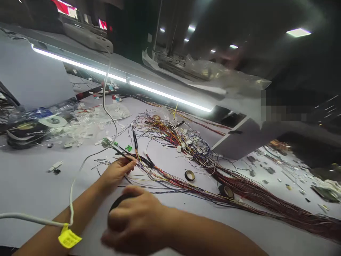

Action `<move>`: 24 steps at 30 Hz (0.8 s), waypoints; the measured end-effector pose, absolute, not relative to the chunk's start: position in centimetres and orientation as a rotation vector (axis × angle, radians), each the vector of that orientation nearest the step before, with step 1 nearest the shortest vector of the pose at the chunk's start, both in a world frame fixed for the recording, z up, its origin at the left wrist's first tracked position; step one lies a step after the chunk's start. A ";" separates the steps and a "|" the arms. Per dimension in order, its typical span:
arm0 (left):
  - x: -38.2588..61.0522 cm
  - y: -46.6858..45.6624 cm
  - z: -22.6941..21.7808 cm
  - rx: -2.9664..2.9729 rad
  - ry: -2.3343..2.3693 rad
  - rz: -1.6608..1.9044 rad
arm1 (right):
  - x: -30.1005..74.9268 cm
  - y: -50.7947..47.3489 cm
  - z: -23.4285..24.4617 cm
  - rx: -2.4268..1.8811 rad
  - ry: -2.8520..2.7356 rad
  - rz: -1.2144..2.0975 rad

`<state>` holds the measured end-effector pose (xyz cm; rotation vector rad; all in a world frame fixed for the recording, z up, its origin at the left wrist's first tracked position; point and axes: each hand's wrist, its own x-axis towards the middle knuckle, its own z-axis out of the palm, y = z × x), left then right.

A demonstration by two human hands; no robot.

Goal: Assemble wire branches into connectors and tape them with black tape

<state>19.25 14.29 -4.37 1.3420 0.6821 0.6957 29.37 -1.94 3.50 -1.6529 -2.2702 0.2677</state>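
One wire bundle lies on the bench, pinched by the left hand; right hand, blurred, curls around a black tape roll.

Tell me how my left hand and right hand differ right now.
Your left hand pinches part of the wire bundle, while your right hand grips a dark round item, probably a tape roll. Your left hand is farther from the camera and looks smaller; your right is nearer and larger. Your left looks fairly sharp, your right blurred. Both are bare.
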 end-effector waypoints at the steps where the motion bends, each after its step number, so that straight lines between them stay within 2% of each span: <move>1: 18.4 14.3 -4.2 1.448 0.596 0.671 | 31.3 -1.9 3.3 -1.513 -2.387 0.209; 3: 16.3 14.2 -3.9 1.675 0.460 0.571 | 35.7 -1.4 2.2 -1.552 -2.385 0.038; 6: 13.3 13.8 -3.8 1.939 0.340 0.393 | 41.0 -0.5 -0.6 -1.855 -2.228 -0.004; 9: 11.8 13.3 -4.1 2.091 0.300 0.362 | 41.7 0.1 -2.5 -1.925 -2.131 -0.050; 16: 11.9 14.7 -3.7 2.281 0.517 0.492 | 32.8 4.7 -1.8 -1.678 -2.129 0.465; 20: 10.3 16.9 -2.5 2.213 0.761 0.533 | 30.4 7.0 -2.8 -1.609 -2.156 0.600; 24: 8.2 17.0 -2.6 2.106 0.823 0.739 | 31.0 7.0 -3.4 -1.585 -1.704 0.729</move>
